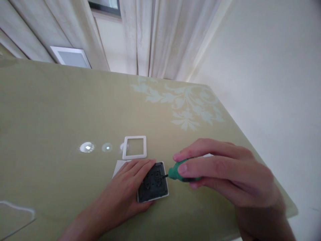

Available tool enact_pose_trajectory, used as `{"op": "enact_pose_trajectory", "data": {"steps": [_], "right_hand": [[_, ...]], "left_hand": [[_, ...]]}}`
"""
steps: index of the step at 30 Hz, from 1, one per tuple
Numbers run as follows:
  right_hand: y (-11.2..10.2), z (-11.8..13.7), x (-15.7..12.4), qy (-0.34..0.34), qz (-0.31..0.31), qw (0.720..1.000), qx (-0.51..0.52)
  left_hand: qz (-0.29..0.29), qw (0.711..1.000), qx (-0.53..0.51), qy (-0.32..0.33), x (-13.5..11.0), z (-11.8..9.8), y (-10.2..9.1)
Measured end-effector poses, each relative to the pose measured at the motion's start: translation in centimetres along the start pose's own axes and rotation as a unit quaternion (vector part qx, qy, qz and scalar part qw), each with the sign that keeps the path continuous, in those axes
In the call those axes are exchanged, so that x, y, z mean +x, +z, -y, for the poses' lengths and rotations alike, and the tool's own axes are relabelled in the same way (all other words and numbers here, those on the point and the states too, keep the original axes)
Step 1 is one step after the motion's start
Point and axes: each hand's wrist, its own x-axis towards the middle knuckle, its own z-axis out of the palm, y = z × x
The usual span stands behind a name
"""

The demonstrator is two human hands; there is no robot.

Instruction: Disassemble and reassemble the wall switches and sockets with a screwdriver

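Note:
My left hand [132,182] grips a square wall switch [153,187] by its left side, with the black back facing up and a thin white rim around it. In my right hand [225,172] is a green-handled screwdriver [175,170], held between the thumb and fingers. Its dark shaft points left, and the tip meets the right part of the black back; the exact contact spot is too small to make out. Just beyond my left hand lies a white square frame [134,157], flat on the table. A white flat piece [117,166] shows partly from behind my left hand.
The glossy pale-green table [75,110] carries a white floral pattern [185,100] near its far right corner. Light reflections show on its top. Curtains [170,36] hang past the far edge, beside a white wall [271,67]. A white-framed panel [71,57] stands behind the table.

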Motion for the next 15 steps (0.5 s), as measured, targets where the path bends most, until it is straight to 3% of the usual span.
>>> {"op": "enact_pose_trajectory", "data": {"steps": [6,11,15], "right_hand": [[0.7,-0.5,-0.2,0.013,-0.094,0.991,-0.089],[1.4,-0.5,-0.8,-0.010,-0.143,0.986,-0.082],[2.0,-0.7,-1.3,0.002,-0.148,0.987,-0.063]], "left_hand": [[-0.021,1.000,0.008,0.010,0.1,0.1,0.0],[-0.026,0.999,0.030,0.018,0.0,0.2,0.2],[-0.031,0.999,0.032,0.014,-0.2,0.2,0.2]]}}
